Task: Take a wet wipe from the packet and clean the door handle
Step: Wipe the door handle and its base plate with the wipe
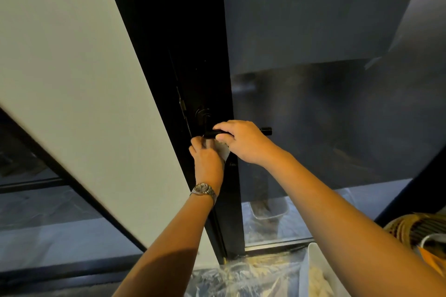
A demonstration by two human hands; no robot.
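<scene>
Reach the black lever door handle [265, 131] from the front or from the right. The right hand [241, 143] grips its middle, so only the outer tip and a short stretch near the pivot are bare. The left hand [207, 160], holding a white wet wipe [223, 150], fills the space just below the pivot end. On the left, the white wall panel [72, 79] stands close beside the black door stile [205, 55], leaving a narrow slot. Behind the lever, the dark glass pane [325, 103] blocks passage. Above the lever the stile face is free. Low right, a white plastic tub [313, 260] and a woven basket [407, 226] crowd the floor.
</scene>
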